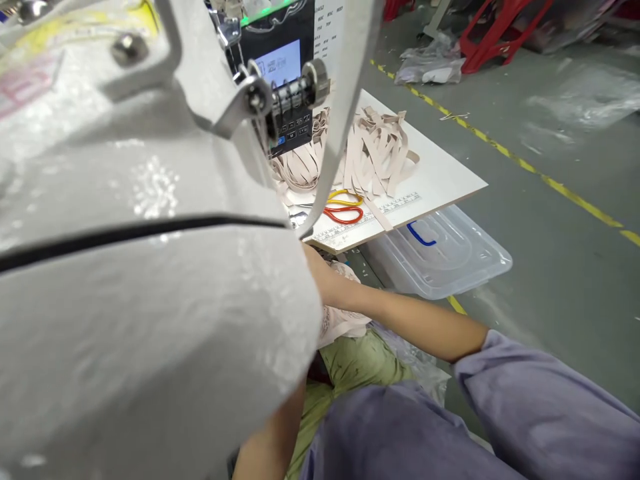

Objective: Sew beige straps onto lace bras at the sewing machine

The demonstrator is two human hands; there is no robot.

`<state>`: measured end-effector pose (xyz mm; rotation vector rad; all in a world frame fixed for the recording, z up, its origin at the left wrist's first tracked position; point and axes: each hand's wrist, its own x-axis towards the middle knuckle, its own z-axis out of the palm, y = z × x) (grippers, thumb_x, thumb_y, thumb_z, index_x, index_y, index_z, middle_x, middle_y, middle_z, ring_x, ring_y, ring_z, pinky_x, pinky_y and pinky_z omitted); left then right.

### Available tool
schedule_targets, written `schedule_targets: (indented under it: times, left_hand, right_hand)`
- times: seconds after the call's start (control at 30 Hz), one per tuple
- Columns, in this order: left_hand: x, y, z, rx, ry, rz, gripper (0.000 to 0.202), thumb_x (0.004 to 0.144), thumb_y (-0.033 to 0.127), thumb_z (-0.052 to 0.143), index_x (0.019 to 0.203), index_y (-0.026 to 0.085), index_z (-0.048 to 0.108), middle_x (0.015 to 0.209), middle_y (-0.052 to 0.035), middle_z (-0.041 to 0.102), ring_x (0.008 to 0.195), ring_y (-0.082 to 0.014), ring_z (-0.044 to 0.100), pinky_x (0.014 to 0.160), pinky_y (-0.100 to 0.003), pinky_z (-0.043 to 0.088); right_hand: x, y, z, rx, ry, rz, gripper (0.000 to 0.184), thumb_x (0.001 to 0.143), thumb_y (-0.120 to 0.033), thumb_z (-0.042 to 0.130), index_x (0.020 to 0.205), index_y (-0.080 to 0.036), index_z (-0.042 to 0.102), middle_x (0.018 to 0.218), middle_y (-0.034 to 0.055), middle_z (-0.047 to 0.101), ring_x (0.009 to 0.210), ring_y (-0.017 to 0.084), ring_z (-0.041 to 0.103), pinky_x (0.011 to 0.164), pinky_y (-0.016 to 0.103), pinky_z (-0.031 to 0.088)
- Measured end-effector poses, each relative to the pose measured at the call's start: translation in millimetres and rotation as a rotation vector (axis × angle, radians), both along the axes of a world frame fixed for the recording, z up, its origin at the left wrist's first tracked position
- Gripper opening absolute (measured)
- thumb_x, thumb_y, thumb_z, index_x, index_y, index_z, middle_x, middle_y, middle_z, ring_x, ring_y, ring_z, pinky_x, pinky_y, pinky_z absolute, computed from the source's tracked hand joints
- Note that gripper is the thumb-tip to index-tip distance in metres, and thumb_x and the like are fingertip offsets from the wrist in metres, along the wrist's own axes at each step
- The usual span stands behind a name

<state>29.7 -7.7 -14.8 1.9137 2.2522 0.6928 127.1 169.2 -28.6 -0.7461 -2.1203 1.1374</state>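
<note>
A large white sewing machine head point(150, 320) fills the left side and blocks much of the work. My right hand point(325, 283) reaches in behind its rounded end; the back of the hand and wrist show, while the fingers are hidden. Pale pink lace fabric point(350, 323) lies beside and below that hand, over my lap; whether the fingers hold it cannot be seen. Of my left arm only the forearm point(273, 440) appears at the bottom, and the hand is covered by the machine.
On the white tabletop point(445, 180) are beige fabric strips point(375, 153), scissors point(345, 215) with red and yellow handles, and a printed ruler scale point(370, 217). A control panel point(280, 67) stands behind. Under the table's edge sits a lidded plastic box point(450, 253). A red stool point(493, 33) stands farther back.
</note>
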Motion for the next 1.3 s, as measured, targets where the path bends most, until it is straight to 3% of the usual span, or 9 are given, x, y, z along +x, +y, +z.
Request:
schedule_targets:
  times: [0.07, 0.2, 0.33, 0.5, 0.7, 0.9, 1.07, 1.17, 1.3]
  left_hand:
    - [1.0, 0.0, -0.5, -0.009, 0.025, 0.013, 0.058, 0.092, 0.034, 0.059, 0.148, 0.024, 0.044, 0.074, -0.0048, 0.075, 0.062, -0.023, 0.069, 0.057, -0.03, 0.049]
    - [7.7, 0.9, 0.1, -0.029, 0.105, 0.03, 0.06, 0.091, 0.035, 0.061, 0.147, 0.021, 0.044, 0.075, -0.0043, 0.077, 0.053, -0.0207, 0.067, 0.048, -0.028, 0.042]
    - [14.2, 0.2, 3.7, -0.102, 0.069, 0.064, 0.058, 0.093, 0.033, 0.059, 0.147, 0.024, 0.041, 0.084, -0.0018, 0.079, 0.062, -0.0199, 0.072, 0.049, -0.026, 0.043]
    - [11.4, -3.0, 9.5, -0.19, 0.089, 0.127, 0.056, 0.094, 0.037, 0.056, 0.146, 0.022, 0.043, 0.085, -0.0031, 0.079, 0.054, -0.0196, 0.067, 0.047, -0.027, 0.04]
    - [12.7, -1.4, 5.2, -0.128, 0.014, 0.064, 0.057, 0.094, 0.035, 0.055, 0.148, 0.022, 0.043, 0.084, -0.0059, 0.078, 0.064, -0.0208, 0.069, 0.052, -0.026, 0.042]
    - [4.1, -8.9, -3.4, -0.083, 0.048, 0.095, 0.055, 0.093, 0.041, 0.056, 0.144, 0.024, 0.048, 0.095, -0.0101, 0.077, 0.085, -0.0283, 0.072, 0.062, -0.031, 0.05]
    - [2.6, -12.7, -11.9, 0.053, 0.073, 0.161, 0.087, 0.087, 0.053, 0.062, 0.155, 0.012, 0.026, 0.118, -0.0236, 0.07, 0.1, -0.0378, 0.071, 0.071, -0.042, 0.057]
    - [10.2, -14.1, -16.5, 0.013, 0.076, 0.195, 0.092, 0.088, 0.053, 0.06, 0.157, 0.011, 0.016, 0.122, -0.0276, 0.067, 0.1, -0.0412, 0.071, 0.068, -0.046, 0.059]
    - [35.9, -31.0, -25.9, 0.066, 0.002, 0.065, 0.093, 0.089, 0.043, 0.065, 0.158, 0.012, 0.011, 0.136, -0.0302, 0.057, 0.119, -0.0414, 0.063, 0.084, -0.052, 0.059]
  right_hand:
    - [-1.6, 0.9, -4.8, 0.017, 0.017, -0.055, 0.025, 0.083, -0.019, 0.054, 0.108, -0.02, 0.058, 0.109, 0.0095, 0.058, 0.096, 0.024, 0.058, 0.082, 0.034, 0.048]
    - [-0.8, 2.6, -8.1, 0.038, 0.104, -0.034, 0.029, 0.081, -0.016, 0.055, 0.11, -0.019, 0.058, 0.107, 0.0079, 0.059, 0.098, 0.022, 0.057, 0.083, 0.03, 0.047]
    - [1.0, 2.4, -9.7, -0.015, 0.223, -0.047, 0.027, 0.081, -0.014, 0.057, 0.108, -0.017, 0.061, 0.105, 0.0062, 0.058, 0.089, 0.018, 0.055, 0.078, 0.029, 0.046]
    - [2.2, -2.5, -12.7, -0.019, 0.288, -0.069, 0.022, 0.083, -0.021, 0.064, 0.105, -0.017, 0.061, 0.099, 0.0035, 0.056, 0.078, 0.014, 0.052, 0.072, 0.028, 0.045]
    - [17.4, -11.5, -18.7, -0.265, 0.341, -0.148, 0.032, 0.089, -0.032, 0.063, 0.119, -0.022, 0.057, 0.097, 0.0014, 0.057, 0.063, 0.01, 0.047, 0.061, 0.025, 0.043]
    - [33.8, -23.4, -26.4, -0.375, 0.308, -0.131, 0.025, 0.09, -0.035, 0.064, 0.108, -0.02, 0.058, 0.094, 0.0009, 0.059, 0.068, 0.01, 0.049, 0.063, 0.025, 0.042]
    - [43.0, -39.1, -26.2, -0.463, 0.249, -0.092, 0.024, 0.091, -0.041, 0.061, 0.104, -0.021, 0.058, 0.093, 0.001, 0.06, 0.075, 0.012, 0.052, 0.066, 0.025, 0.043]
    - [51.6, -50.6, -22.0, -0.495, 0.244, -0.056, 0.03, 0.09, -0.045, 0.063, 0.105, -0.02, 0.058, 0.096, 0.0023, 0.061, 0.081, 0.014, 0.055, 0.072, 0.027, 0.045]
    - [68.5, -72.1, -12.5, -0.423, 0.183, 0.009, 0.037, 0.084, -0.048, 0.069, 0.103, -0.019, 0.059, 0.099, 0.0043, 0.063, 0.091, 0.019, 0.058, 0.082, 0.03, 0.046]
